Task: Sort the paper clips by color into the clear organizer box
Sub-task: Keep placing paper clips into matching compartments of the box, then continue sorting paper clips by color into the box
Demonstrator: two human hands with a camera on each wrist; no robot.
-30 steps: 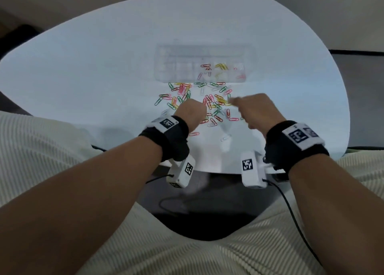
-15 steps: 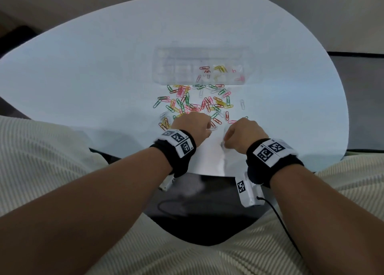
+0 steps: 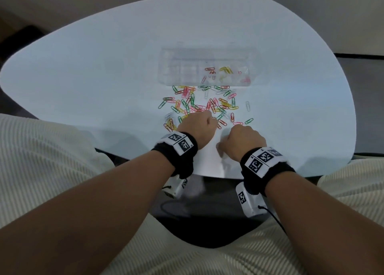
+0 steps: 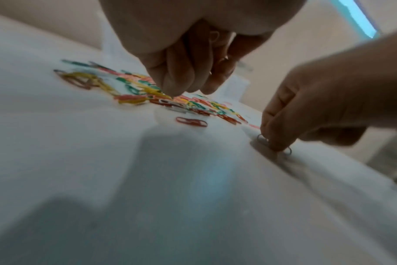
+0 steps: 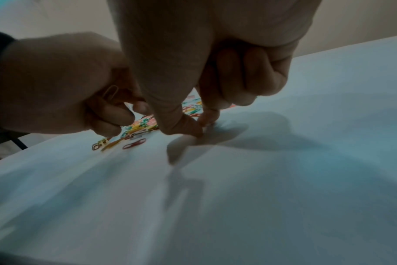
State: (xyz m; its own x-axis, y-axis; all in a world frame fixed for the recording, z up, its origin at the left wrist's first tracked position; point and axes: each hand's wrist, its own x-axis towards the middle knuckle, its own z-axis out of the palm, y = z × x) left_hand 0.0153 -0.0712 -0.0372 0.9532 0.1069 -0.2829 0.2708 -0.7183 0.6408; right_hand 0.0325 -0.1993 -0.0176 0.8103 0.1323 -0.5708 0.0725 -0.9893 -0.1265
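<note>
Head view shows the sorting barely begun: the clear plastic organizer box (image 3: pixel 207 67) sits at the far middle of the pale rounded table (image 3: pixel 83 71), and only a handful of clips lie in its right-hand compartments, a few red, a few yellow and a couple of pink. Its left compartments look unfilled, though glare makes that hard to confirm. The great bulk of the work remains in the loose pile of red, green, yellow, pink and white wire paper clips (image 3: pixel 203 106) spread just near of the box.

The left hand (image 3: pixel 196 126) is curled at the near edge of the pile; the right wrist view shows a pale paper clip (image 5: pixel 111 91) tucked under its bent fingers, and its fingertips reach down among the clips.

The right hand (image 3: pixel 242 141) is also curled, to the right of the pile's near edge. The left wrist view shows its fingertip pressing a pale wire paper clip (image 4: pixel 274 146) on the tabletop, seemingly mid-pickup.
</note>
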